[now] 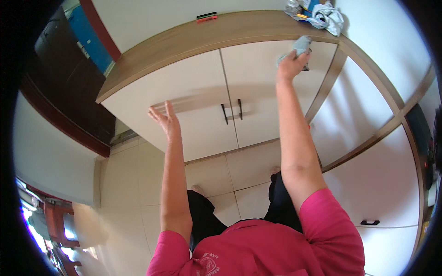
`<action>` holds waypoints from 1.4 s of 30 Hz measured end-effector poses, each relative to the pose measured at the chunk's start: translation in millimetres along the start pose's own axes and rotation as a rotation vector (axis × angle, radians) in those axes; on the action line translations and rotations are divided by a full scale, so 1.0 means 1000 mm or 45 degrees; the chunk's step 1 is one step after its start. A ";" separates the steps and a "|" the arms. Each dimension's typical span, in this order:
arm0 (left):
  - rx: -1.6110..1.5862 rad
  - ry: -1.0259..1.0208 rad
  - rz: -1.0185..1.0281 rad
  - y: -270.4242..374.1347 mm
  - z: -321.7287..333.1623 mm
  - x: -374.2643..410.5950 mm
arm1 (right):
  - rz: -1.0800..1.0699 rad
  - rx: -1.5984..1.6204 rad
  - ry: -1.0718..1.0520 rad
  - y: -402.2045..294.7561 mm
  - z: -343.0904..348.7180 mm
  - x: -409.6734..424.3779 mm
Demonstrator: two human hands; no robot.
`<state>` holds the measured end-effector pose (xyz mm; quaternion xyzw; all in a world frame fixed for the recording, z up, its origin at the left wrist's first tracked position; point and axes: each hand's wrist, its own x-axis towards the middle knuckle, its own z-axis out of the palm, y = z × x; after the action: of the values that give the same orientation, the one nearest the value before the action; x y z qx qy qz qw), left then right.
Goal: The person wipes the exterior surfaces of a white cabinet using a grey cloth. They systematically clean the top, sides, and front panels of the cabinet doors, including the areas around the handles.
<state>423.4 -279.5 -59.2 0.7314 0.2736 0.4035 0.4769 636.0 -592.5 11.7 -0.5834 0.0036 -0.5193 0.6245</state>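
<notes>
My right hand (292,66) grips a pale blue-green cloth (301,45) in front of the upper part of the white right cabinet door (259,74). A small dark patch shows by the fingers, too blurred to name. My left hand (165,120) has its fingers apart and holds nothing. It is raised before the white left cabinet door (197,134); whether it touches the door I cannot tell. Two black bar handles (224,114) stand side by side at the seam between the doors. Over the doors runs the wood-grain cabinet top (241,27).
Red, green and black slim items (207,17) lie at the top's back edge. A crumpled white cloth (329,17) and plastic bags are heaped in the right corner. White panels with wooden framing (369,138) flank me on the right. A dark door (69,76) is at left.
</notes>
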 end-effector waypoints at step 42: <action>-0.516 -0.406 -0.413 -0.067 -0.041 -0.048 | -0.891 -0.124 -0.599 -0.066 0.025 -0.139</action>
<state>362.8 -270.9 -127.8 0.6222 0.2225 0.2486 0.7082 544.5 -469.7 -15.5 -0.6808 -0.3130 -0.5519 0.3660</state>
